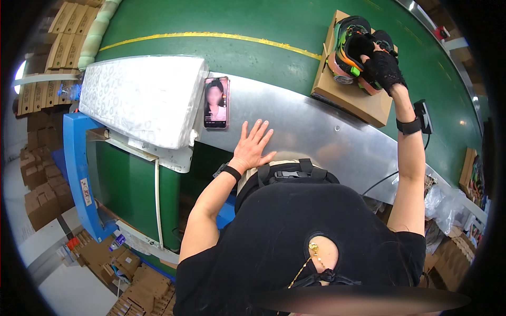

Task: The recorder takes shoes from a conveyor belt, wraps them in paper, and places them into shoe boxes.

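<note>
Left hand (251, 150) splayed on metal (300, 108) — right hand (383, 69) at shoes (345, 52).

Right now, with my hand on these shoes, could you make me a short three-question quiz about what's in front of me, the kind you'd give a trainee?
1. True or false: the phone lies screen up on the metal table.
2. What does the right hand hold?
A) the phone
B) the shoes
C) the white pad
3. One hand wears a black glove; which hand is bare?

Key:
1. True
2. B
3. The left hand
</note>
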Demonstrator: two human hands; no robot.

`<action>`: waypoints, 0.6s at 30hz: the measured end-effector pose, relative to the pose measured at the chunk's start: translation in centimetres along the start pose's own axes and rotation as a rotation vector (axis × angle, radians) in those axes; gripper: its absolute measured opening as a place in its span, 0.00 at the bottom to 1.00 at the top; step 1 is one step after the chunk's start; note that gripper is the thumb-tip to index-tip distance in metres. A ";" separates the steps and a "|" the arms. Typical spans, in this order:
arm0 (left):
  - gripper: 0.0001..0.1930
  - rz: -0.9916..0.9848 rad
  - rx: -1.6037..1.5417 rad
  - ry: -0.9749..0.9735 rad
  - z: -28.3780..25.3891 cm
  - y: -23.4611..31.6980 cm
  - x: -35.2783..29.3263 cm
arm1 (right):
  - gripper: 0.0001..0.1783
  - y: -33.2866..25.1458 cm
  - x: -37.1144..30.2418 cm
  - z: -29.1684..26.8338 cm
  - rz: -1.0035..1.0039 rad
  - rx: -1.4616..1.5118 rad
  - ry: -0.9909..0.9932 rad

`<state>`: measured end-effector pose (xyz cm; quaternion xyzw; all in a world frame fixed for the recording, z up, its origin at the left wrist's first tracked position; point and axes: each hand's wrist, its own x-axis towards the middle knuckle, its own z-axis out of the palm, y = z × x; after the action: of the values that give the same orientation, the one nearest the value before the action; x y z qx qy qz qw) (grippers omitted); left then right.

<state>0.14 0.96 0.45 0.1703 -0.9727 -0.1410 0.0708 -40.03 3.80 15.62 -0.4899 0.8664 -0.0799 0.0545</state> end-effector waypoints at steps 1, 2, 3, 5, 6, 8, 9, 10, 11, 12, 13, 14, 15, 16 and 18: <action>0.32 -0.006 0.001 0.001 0.0 0.1 0.0 | 0.25 0.1 0.1 0.2 -0.065 0.036 -0.001; 0.32 -0.004 0.000 0.005 0.0 0.1 0.0 | 0.26 0.6 -0.1 1.2 -0.051 0.065 0.062; 0.32 -0.001 -0.001 0.010 0.0 0.2 0.0 | 0.26 1.0 -0.8 1.7 -0.053 0.064 0.062; 0.32 -0.003 -0.005 0.016 0.1 0.1 -0.2 | 0.27 1.6 -2.8 2.2 -0.099 0.209 0.144; 0.32 0.001 -0.010 0.017 0.2 0.1 -0.2 | 0.28 2.2 -4.0 2.9 -0.281 0.199 0.340; 0.32 0.000 -0.008 0.016 0.2 0.0 -0.2 | 0.29 1.8 -7.0 2.4 -0.301 0.227 0.257; 0.32 -0.006 -0.006 0.017 0.2 0.0 -0.2 | 0.29 0.7 -8.6 1.4 -0.390 0.193 0.251; 0.32 -0.009 0.001 0.015 0.2 -0.1 -0.3 | 0.30 0.2 -9.9 0.8 -0.478 0.153 0.196; 0.32 -0.010 0.000 0.011 0.1 -0.1 -0.3 | 0.30 0.0 -11.4 0.1 -0.554 0.104 0.140; 0.33 -0.012 0.001 0.006 0.0 0.0 -0.3 | 0.30 0.0 -12.8 0.6 -0.646 -0.071 0.185; 0.33 -0.008 0.003 0.002 0.0 0.1 -0.3 | 0.31 -1.4 -14.3 -0.6 -0.738 -0.210 0.119; 0.33 -0.015 0.006 0.003 0.0 0.1 -0.3 | 0.31 -1.6 -15.3 -0.5 -0.813 -0.149 0.078; 0.33 -0.024 0.009 0.003 0.0 0.2 -0.3 | 0.31 -1.6 -16.0 0.0 -0.890 -0.087 0.037; 0.33 -0.018 0.009 -0.001 0.0 0.2 -0.2 | 0.31 -1.6 -16.8 0.5 -0.923 -0.028 0.021; 0.32 -0.028 0.018 -0.006 0.0 0.3 -0.1 | 0.32 -1.3 -18.0 1.1 -0.967 0.044 -0.107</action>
<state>0.15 1.28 0.49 0.1843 -0.9716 -0.1338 0.0646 -29.47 18.47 15.08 -0.8384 0.5336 -0.0892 0.0661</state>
